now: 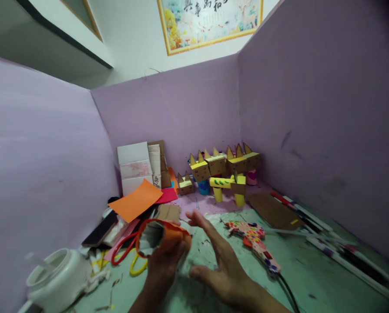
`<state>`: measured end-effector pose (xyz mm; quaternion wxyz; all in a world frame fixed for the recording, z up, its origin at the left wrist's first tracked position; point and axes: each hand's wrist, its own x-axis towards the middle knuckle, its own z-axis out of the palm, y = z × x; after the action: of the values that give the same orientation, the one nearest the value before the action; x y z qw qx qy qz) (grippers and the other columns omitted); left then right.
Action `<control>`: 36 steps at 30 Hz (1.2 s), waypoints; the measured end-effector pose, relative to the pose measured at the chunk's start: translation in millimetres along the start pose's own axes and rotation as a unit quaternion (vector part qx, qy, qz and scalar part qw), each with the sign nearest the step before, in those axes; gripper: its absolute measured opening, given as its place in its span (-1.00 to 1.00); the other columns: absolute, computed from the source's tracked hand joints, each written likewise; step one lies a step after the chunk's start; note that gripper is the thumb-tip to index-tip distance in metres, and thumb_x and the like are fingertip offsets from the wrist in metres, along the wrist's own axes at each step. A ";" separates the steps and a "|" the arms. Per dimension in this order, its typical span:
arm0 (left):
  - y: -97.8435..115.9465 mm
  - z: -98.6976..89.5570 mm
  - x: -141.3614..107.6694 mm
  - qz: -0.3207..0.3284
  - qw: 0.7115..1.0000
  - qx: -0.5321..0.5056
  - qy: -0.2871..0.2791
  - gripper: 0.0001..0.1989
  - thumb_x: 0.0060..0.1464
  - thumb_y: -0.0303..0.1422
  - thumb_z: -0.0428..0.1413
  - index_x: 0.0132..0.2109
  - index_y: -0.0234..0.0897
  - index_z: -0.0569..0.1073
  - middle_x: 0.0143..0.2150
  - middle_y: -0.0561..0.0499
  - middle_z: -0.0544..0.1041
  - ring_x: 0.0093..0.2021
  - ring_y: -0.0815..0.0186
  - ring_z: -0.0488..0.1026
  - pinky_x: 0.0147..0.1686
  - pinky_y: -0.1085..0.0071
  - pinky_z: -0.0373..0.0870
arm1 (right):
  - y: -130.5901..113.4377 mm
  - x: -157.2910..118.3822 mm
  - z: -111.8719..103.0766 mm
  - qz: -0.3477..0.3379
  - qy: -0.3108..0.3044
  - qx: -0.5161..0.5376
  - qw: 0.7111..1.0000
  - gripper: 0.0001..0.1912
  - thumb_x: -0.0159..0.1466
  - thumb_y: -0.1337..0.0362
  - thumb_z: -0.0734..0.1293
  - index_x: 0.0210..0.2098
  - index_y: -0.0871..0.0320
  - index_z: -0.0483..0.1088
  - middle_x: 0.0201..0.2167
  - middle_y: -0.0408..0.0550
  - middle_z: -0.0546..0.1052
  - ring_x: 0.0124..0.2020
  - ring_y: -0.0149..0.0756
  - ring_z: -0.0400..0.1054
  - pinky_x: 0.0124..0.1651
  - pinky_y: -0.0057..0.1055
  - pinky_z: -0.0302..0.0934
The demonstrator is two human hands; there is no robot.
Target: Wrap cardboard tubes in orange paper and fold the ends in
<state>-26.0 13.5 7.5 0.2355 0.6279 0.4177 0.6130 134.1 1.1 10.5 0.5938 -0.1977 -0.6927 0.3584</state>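
A: In the head view, your table (315,274) is green and strewn with scraps, and purple partitions (168,113) stand left, right and behind.

B: Higher up, a framed picture (210,24) hangs on the white wall. Take your orange tube (175,230) as the dial's centre, and what else surrounds you?

A: Your white pot (62,278) is between eight and nine o'clock, the red scissors (115,262) just beside the tube at nine. An orange sheet (137,200) slopes at eleven, eared boxes (217,165) stand between one and two, and your glue gun (255,241) lies at three, with markers (341,261) farther out.

B: And your fingers?

A: Your left hand (165,265) holds the tube, curled round its lower side; the hollow end faces nine. Your right hand (223,269) is at four, thumb and fingers spread wide, fingertips just beside the tube.
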 end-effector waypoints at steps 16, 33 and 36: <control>12.5 3.3 -9.9 -0.378 0.724 -0.511 -0.269 -0.59 -0.17 -0.28 0.31 -0.13 -0.31 0.47 -0.34 -0.04 0.50 -0.33 0.25 0.46 -0.26 0.24 0.38 | -2.5 24.1 -19.7 0.310 0.091 0.293 0.900 -0.40 -0.06 -0.03 0.49 -0.08 0.13 0.44 -0.06 0.09 0.49 -0.08 -0.13 0.37 -0.01 -0.17 0.19; 14.6 25.0 -25.9 -0.383 0.739 -0.385 -0.400 -0.50 -0.24 -0.06 0.30 -0.29 -0.44 0.51 -0.39 -0.16 0.52 -0.41 0.22 0.49 -0.38 0.37 0.39 | -5.7 15.0 -12.5 0.285 0.018 0.435 0.854 -0.21 -0.19 0.04 0.57 0.01 0.05 0.31 -0.34 -0.16 0.47 -0.32 -0.30 0.44 -0.29 -0.44 0.28; 18.8 26.0 -33.1 -0.384 0.752 -0.388 -0.369 -0.44 -0.27 -0.04 0.32 -0.21 -0.39 0.44 -0.37 -0.14 0.52 -0.43 0.24 0.49 -0.43 0.38 0.38 | -5.2 19.2 -13.5 0.272 0.079 0.424 0.860 -0.28 -0.17 0.10 0.57 -0.03 0.08 0.34 -0.38 -0.17 0.48 -0.39 -0.36 0.42 -0.29 -0.44 0.29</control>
<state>6.9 -18.0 0.2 0.8106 0.4465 0.2305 0.3006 143.8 14.5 27.9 0.5522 -0.1348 -0.3427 0.7480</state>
